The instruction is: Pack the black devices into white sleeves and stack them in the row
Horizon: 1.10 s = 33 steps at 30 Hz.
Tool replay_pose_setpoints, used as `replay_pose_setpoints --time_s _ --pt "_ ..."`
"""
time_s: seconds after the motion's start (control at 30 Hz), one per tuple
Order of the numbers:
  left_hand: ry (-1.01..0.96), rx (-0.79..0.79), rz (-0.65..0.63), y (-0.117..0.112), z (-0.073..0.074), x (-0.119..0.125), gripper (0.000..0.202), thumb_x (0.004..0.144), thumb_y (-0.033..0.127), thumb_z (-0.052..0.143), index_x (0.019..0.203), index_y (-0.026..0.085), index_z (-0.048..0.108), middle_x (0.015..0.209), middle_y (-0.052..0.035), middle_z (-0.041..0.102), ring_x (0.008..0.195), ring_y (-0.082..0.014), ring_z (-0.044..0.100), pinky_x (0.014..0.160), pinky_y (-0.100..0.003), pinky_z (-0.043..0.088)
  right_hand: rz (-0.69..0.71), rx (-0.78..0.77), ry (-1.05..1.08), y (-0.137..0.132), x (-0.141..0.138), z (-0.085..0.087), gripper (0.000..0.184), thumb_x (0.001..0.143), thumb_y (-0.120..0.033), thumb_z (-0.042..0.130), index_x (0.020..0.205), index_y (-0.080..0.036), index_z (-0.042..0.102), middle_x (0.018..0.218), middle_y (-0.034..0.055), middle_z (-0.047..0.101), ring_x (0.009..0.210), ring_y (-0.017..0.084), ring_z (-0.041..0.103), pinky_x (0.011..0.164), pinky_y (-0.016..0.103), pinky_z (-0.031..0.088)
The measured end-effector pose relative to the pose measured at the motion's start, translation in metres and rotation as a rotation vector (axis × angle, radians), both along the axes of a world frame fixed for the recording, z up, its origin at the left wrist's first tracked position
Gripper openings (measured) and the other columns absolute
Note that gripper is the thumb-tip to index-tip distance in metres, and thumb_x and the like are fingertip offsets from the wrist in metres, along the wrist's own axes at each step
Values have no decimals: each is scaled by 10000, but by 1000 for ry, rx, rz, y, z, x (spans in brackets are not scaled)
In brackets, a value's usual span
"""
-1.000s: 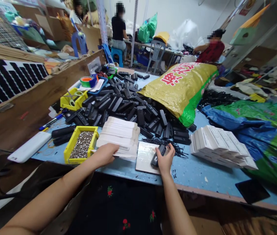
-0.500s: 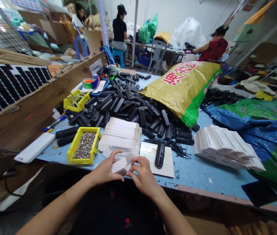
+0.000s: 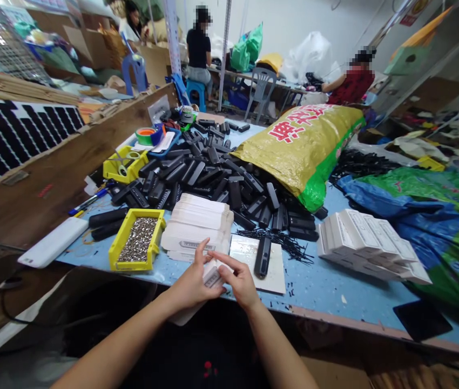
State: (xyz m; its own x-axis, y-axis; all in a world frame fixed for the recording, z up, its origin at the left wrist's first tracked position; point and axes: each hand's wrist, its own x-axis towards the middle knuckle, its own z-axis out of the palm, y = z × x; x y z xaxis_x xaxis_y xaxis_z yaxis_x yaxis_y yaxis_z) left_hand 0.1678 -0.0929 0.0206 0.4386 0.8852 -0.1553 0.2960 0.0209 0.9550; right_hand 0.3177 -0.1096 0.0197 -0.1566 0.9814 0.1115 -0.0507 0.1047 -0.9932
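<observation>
Between my hands is a small white cardboard box (image 3: 211,276) with a printed picture on one face, held at the table's front edge. My left hand (image 3: 192,283) is wrapped round it from the left, partly hiding it. From the right, the fingers and thumb of my right hand (image 3: 238,278) press on its upper end. Just beyond lies a stack of flat white box blanks (image 3: 197,227). Right of my hands, one black oblong plastic device (image 3: 263,257) rests on a white board (image 3: 275,278).
Black plastic casings (image 3: 213,173) lie heaped behind, spilling from a gold sack (image 3: 294,146). A yellow bin (image 3: 112,254) of small metal parts stands left, with a white oblong case (image 3: 53,243) beside it. Folded white boxes (image 3: 367,237) are stacked right. Several people sit in the background.
The white box has turned in my hands, so a printed face now shows. My right hand has shifted its fingers over the box's top. The view has moved slightly.
</observation>
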Motion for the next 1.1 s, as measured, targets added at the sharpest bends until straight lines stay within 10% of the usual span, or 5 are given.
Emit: replay_pose_setpoints --time_s 0.23,0.53,0.77,0.9,1.1 --pt "-11 -7 -95 6 4 6 1066 620 234 697 1462 197 44 1217 -128 567 1071 -247 582 972 -402 431 -220 361 -228 -12 -11 -6 356 930 -301 431 1264 -286 554 1269 51 579 1246 228 475 1066 479 350" --pt "-360 -602 42 25 -10 -37 811 717 323 653 1405 311 224 1042 -67 654 942 -223 650 776 -354 531 46 279 -1054 12 137 -17 436 743 -7 501 1070 -252 651 1410 70 434 1368 302 272 1090 627 135" --pt "-773 -748 750 22 -17 -9 388 829 424 561 1157 219 530 1082 -75 658 892 -175 650 730 -312 573 -463 210 47 -7 67 8 388 754 -439 687 1018 -238 486 825 31 667 753 224 675 731 448 549" --pt "-720 -844 580 1 -12 9 428 827 485 539 1111 165 561 1099 -117 648 916 -197 649 791 -349 570 -613 392 58 -8 14 1 506 609 -468 799 948 -233 505 1142 108 594 1112 286 570 936 505 454" --pt "-23 100 231 -11 -29 -7 744 563 463 778 1198 204 490 1257 -127 556 1162 -309 540 957 -467 474 -374 322 -79 -20 17 -14 608 705 -380 755 1211 -260 441 1050 77 651 960 222 641 870 394 503"
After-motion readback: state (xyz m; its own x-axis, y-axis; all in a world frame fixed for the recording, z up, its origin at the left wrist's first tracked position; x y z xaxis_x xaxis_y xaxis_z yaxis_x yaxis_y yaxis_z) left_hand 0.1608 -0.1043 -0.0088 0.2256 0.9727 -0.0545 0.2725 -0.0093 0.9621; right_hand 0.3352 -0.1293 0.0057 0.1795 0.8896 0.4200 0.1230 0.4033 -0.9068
